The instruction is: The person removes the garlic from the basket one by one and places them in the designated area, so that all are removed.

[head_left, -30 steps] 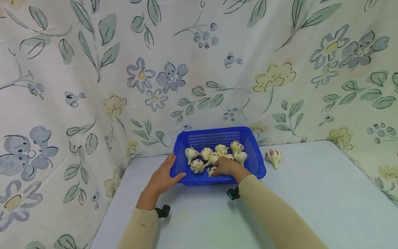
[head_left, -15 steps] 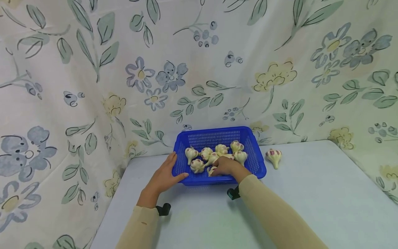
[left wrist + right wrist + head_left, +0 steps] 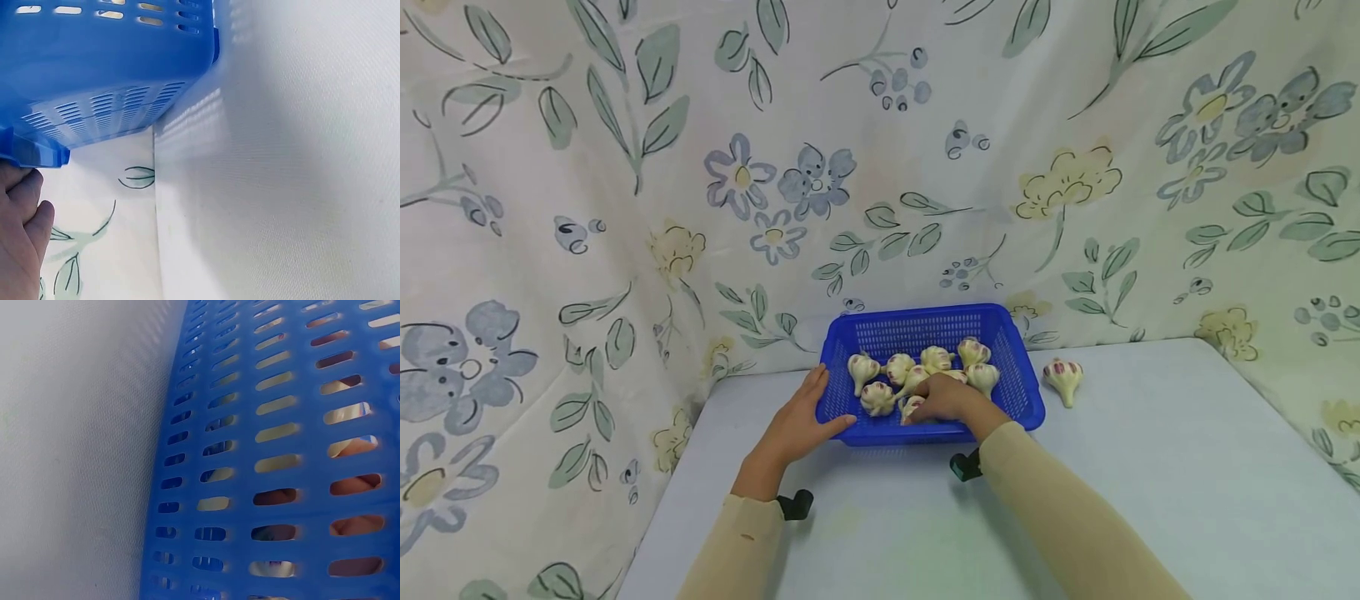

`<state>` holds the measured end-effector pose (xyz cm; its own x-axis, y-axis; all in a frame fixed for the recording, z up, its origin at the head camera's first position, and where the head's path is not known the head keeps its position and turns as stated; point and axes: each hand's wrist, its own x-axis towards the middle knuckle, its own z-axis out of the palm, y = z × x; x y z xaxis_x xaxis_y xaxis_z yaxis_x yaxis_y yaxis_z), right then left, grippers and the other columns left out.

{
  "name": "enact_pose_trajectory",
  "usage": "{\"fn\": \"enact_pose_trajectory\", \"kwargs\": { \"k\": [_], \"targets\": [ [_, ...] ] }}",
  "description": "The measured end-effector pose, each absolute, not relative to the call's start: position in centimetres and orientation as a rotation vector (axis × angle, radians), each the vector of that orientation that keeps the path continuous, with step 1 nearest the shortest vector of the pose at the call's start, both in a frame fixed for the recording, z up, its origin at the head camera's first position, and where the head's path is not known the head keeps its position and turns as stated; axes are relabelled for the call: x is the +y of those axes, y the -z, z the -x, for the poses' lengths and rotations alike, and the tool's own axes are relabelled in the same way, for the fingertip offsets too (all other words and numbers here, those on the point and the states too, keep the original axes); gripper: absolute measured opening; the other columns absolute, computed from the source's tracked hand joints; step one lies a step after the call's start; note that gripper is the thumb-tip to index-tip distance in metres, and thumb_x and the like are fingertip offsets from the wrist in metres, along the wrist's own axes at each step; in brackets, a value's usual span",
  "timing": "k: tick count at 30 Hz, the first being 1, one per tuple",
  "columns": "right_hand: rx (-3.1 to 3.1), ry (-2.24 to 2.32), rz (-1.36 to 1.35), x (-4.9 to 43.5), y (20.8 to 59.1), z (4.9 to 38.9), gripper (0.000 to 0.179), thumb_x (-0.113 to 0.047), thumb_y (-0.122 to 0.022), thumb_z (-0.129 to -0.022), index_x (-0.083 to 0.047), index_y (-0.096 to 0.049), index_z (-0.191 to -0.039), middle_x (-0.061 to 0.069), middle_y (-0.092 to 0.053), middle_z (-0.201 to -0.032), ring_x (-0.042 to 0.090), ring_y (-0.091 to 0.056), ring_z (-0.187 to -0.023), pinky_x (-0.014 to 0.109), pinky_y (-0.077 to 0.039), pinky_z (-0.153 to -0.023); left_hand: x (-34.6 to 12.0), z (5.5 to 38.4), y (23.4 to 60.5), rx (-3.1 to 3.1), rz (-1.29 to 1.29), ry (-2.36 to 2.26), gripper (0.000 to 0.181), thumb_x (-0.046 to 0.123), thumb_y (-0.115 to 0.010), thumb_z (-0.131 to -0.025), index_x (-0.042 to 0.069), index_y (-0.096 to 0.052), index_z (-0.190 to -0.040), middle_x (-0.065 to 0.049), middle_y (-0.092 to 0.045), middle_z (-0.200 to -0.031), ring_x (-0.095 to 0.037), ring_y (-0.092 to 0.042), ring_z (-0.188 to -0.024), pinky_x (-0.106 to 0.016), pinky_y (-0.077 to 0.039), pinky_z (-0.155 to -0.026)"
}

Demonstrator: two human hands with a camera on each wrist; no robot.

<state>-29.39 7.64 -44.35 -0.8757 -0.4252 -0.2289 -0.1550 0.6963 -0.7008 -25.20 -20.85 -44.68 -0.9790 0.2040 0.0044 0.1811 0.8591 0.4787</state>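
Observation:
A blue plastic basket (image 3: 917, 317) with slotted walls holds several garlic bulbs (image 3: 877, 399), pale with purple streaks. My left hand (image 3: 795, 425) rests against its left side, fingers extended along the rim and thumb on the front left corner. The left wrist view shows those fingers (image 3: 39, 228) by the rim. Inside the basket, near the front wall, my right hand (image 3: 951, 398) reaches down and holds a garlic bulb (image 3: 912, 409), partly covered by the fingers. In the right wrist view, the slotted wall (image 3: 244, 444) mostly hides the hand and the bulbs.
One loose garlic bulb (image 3: 1063, 380) lies on the white table (image 3: 1150, 467) just right of the basket. A floral curtain (image 3: 880, 167) hangs right behind the table and along its left side. Dark wrist cameras (image 3: 966, 465) are strapped under both wrists.
Hardly anything differs. Both hands stay in place at the basket while the head view shifts very slightly.

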Motion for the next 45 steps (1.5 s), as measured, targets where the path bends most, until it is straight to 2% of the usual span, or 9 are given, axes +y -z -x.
{"fn": "enact_pose_trajectory", "kwargs": {
  "k": [4, 10, 13, 19, 23, 29, 33, 39, 45],
  "targets": [
    [2.525, 1.028, 0.465, 7.63, 44.33, 29.26, 0.057, -0.033, -0.083, -0.078, -0.012, -0.066, -0.128, 0.001, -0.067, -0.121, 0.02, -0.058, -0.11, 0.048, -0.045, -0.105, -20.82, 25.18, 44.73, 2.979, -0.303, -0.778, 0.106, 0.072, -0.06, -0.081, 0.016, -0.015, -0.159, 0.0, -0.007, -0.167, -0.032, -0.014, -0.152, -0.062, -0.025, -0.115],
    [2.528, 1.1, 0.476, 7.52, 44.04, 29.05, 0.061, -0.036, -0.084, -0.076, -0.015, -0.065, -0.13, 0.002, -0.063, -0.131, 0.023, -0.055, -0.123, 0.05, -0.041, -0.109, -20.87, 25.22, 44.75, 2.986, -0.284, -0.798, 0.107, 0.073, -0.061, -0.08, 0.016, -0.016, -0.159, 0.0, -0.008, -0.167, -0.032, -0.015, -0.152, -0.062, -0.026, -0.115],
    [2.522, 1.148, 0.477, 7.49, 43.93, 28.99, 0.063, -0.036, -0.085, -0.075, -0.014, -0.064, -0.13, 0.002, -0.063, -0.129, 0.023, -0.056, -0.118, 0.049, -0.044, -0.107, -20.85, 25.27, 44.74, 2.988, -0.279, -0.804, 0.105, 0.07, -0.062, -0.081, 0.016, -0.017, -0.159, 0.0, -0.009, -0.167, -0.032, -0.015, -0.152, -0.062, -0.025, -0.115],
    [2.524, 1.239, 0.45, 7.53, 44.29, 29.11, 0.066, -0.044, -0.087, -0.071, -0.021, -0.066, -0.129, -0.002, -0.066, -0.119, 0.02, -0.059, -0.105, 0.047, -0.049, -0.099, -20.82, 25.24, 44.84, 2.978, -0.264, -0.8, 0.112, 0.079, -0.058, -0.076, 0.018, -0.015, -0.159, 0.001, -0.007, -0.167, -0.032, -0.014, -0.152, -0.062, -0.026, -0.115],
    [2.524, 1.286, 0.417, 7.61, 44.18, 29.11, 0.064, -0.047, -0.087, -0.069, -0.027, -0.067, -0.126, -0.005, -0.066, -0.112, 0.019, -0.059, -0.099, 0.045, -0.05, -0.096, -20.81, 25.19, 44.83, 2.971, -0.257, -0.814, 0.108, 0.074, -0.061, -0.079, 0.019, -0.015, -0.159, 0.002, -0.007, -0.167, -0.032, -0.014, -0.152, -0.062, -0.025, -0.114],
    [2.486, 1.378, 0.433, 7.7, 43.74, 28.98, 0.063, -0.041, -0.086, -0.073, -0.02, -0.067, -0.128, -0.001, -0.065, -0.108, 0.021, -0.057, -0.097, 0.041, -0.051, -0.09, -20.78, 25.16, 44.71, 2.968, -0.254, -0.822, 0.111, 0.078, -0.059, -0.077, 0.018, -0.015, -0.159, 0.001, -0.006, -0.167, -0.033, -0.014, -0.152, -0.063, -0.026, -0.114],
    [2.475, 1.435, 0.443, 7.75, 43.73, 28.98, 0.063, -0.039, -0.086, -0.074, -0.016, -0.066, -0.129, -0.001, -0.066, -0.113, 0.021, -0.058, -0.102, 0.041, -0.051, -0.095, -20.76, 25.13, 44.64, 2.967, -0.257, -0.833, 0.111, 0.079, -0.059, -0.076, 0.018, -0.015, -0.159, 0.001, -0.006, -0.167, -0.033, -0.015, -0.152, -0.062, -0.026, -0.114],
    [2.487, 1.535, 0.428, 7.87, 43.76, 28.86, 0.066, -0.038, -0.086, -0.074, -0.021, -0.064, -0.133, 0.0, -0.063, -0.13, 0.023, -0.057, -0.121, 0.046, -0.048, -0.103, -20.74, 25.1, 44.69, 2.959, -0.256, -0.841, 0.112, 0.079, -0.059, -0.076, 0.018, -0.016, -0.159, 0.001, -0.006, -0.167, -0.032, -0.014, -0.152, -0.061, -0.025, -0.115],
    [2.514, 1.601, 0.428, 7.98, 43.66, 28.89, 0.069, -0.038, -0.086, -0.073, -0.019, -0.062, -0.135, 0.002, -0.062, -0.131, 0.025, -0.058, -0.118, 0.044, -0.052, -0.098, -20.74, 25.09, 44.69, 2.965, -0.258, -0.842, 0.108, 0.075, -0.061, -0.079, 0.018, -0.016, -0.159, 0.001, -0.006, -0.167, -0.031, -0.013, -0.152, -0.061, -0.025, -0.115]
  ]
}}
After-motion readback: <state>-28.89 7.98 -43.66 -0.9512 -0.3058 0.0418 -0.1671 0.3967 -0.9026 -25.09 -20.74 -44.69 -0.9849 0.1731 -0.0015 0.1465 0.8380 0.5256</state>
